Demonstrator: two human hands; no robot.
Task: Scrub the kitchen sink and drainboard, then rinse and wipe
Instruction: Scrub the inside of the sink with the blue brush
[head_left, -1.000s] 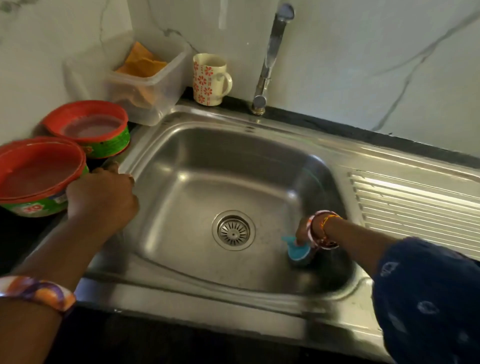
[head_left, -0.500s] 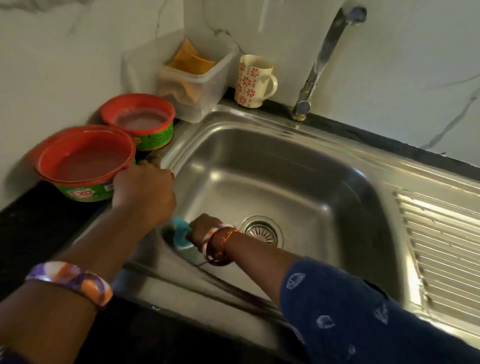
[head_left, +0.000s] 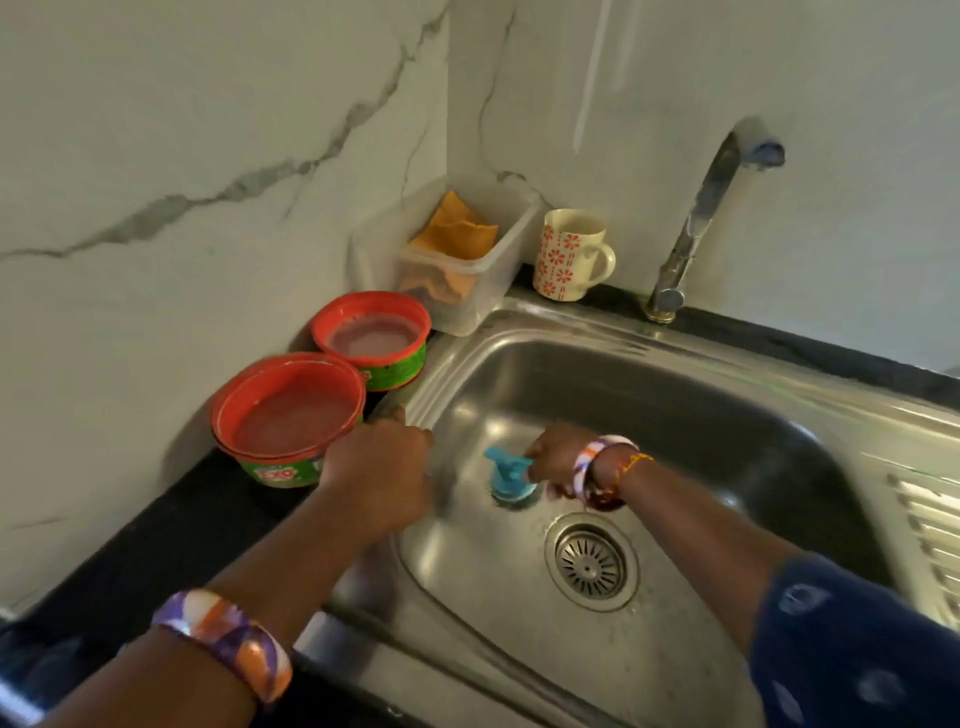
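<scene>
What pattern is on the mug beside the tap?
Red-orange flowers on cream, seen on the mug in the head view, the only one.

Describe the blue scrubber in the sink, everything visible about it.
The blue scrubber looks like plastic, with a round base and a handle that rises to a wider top. It stands roughly upright, base pressed to the floor of the steel sink near the left wall, up and left of the drain strainer. The right hand grips its handle from the right. Any pad or bristles underneath are hidden.
</scene>
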